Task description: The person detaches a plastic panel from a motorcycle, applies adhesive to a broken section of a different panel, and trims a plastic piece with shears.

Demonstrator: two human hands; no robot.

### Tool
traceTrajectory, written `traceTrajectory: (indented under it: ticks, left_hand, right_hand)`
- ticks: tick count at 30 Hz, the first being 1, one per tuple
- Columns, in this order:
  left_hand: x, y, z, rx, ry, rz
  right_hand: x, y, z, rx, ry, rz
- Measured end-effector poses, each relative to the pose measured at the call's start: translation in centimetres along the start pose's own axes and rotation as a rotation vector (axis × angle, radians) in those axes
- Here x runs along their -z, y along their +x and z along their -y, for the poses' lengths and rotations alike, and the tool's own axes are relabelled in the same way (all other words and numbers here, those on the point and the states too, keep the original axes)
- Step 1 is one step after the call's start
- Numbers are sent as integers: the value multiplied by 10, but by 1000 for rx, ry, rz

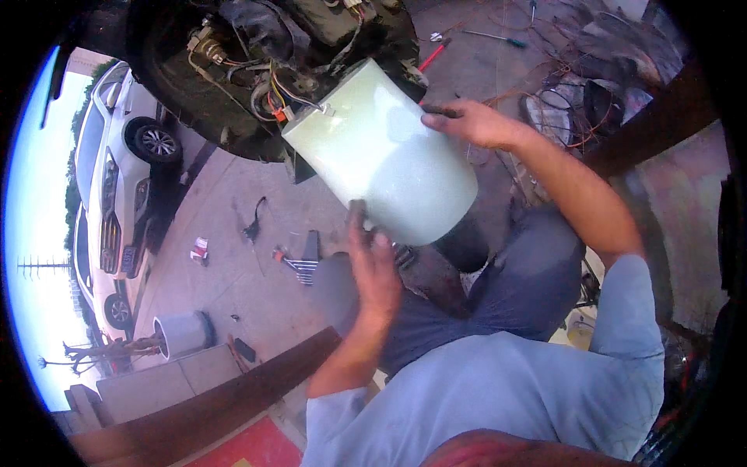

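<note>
A pale curved shell (381, 159), probably light, stiff, slippery and crackable, sits between the left fingers (358, 219) and right fingers (453, 123), which grasp its opposite sides, seemingly the best hold. Beyond them is an orange connector (279, 115).

We are at what looks like an outdoor repair spot beside a parking area. Open sky (31, 167) shows at our left, with white cars (113, 187) parked on the paved ground (226, 187) and a potted plant (185, 333) nearby. The repair side shows in the grimy dark machine part (381, 43) with its coloured wires (278, 92) exposed, the screwdriver (513, 42) lying on the ground, and the loose tangled wires (580, 140) at our right.
</note>
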State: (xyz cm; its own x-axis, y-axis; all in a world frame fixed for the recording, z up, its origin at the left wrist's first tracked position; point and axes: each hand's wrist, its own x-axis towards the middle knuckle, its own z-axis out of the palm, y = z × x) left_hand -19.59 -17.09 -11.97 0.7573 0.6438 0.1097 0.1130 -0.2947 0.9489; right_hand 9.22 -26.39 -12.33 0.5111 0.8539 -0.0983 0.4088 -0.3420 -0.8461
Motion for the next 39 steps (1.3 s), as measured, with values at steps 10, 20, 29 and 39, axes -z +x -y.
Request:
traceTrajectory:
  ticks: [10,20,29,39]
  left_hand:
    - [-45,18,-14,-391,283,309]
    - [16,28,49,22,-158,-323]
    - [68,34,47,348,-414,-624]
    - [105,53,95,387,-452,-305]
  right_hand:
    - [15,11,-39,-225,89,-121]
    - [11,-34,-10,-80,-154,-89]
    - [-3,-65,29,294,180,132]
    - [-1,-28,43,285,272,34]
